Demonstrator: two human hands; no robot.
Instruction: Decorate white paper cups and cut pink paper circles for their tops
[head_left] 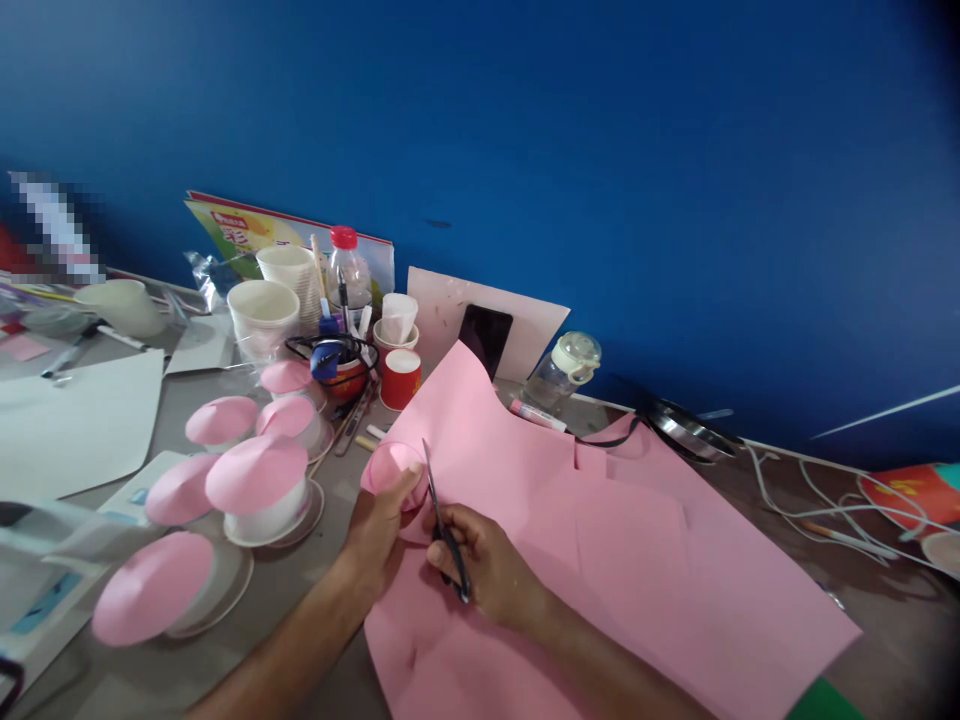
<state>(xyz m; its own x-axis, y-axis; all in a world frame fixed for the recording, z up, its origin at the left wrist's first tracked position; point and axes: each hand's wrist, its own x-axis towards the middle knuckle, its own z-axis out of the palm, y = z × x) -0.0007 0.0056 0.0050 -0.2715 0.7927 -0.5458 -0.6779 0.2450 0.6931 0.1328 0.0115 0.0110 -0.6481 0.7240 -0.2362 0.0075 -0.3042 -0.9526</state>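
My left hand pinches the edge of a large pink paper sheet, its thumb lying over a drawn circle. Black-handled scissors are in my right hand, blades pointing up and away along the right side of that circle. Part of the sheet's far edge is curved and lifted. To the left stand several white paper cups topped with pink paper cones, grouped on the grey table. More pink paper with cut edges lies under and right of my right hand.
Stacked white cups, a red-capped bottle and a red cup stand at the back. A phone leans near a clear water bottle and a marker. White cables lie at right; white paper lies at left.
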